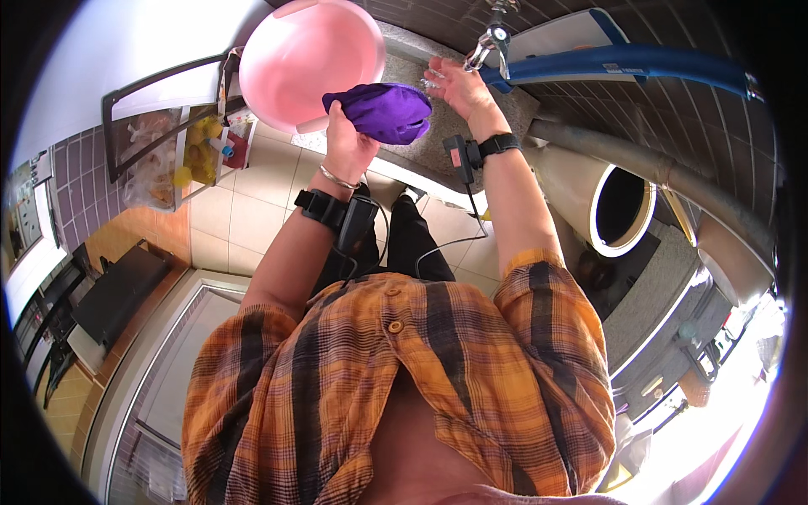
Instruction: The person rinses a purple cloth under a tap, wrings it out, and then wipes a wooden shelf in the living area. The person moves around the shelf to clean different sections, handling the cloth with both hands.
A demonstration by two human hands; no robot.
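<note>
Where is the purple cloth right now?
In the head view, the purple cloth is in the left hand, upper centre, between the pink basin and the right hand.

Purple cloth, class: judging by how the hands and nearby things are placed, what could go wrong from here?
Only the left hand grips the purple cloth, so it might slip. The right hand seems wet near the tap; drips could reach the black device strapped behind it.

From here I see the left hand [349, 145] gripping a purple cloth [385, 111], a pink basin [307, 63] just beyond. The loosely spread right hand [467, 93] is beside the tap [498, 38].
</note>
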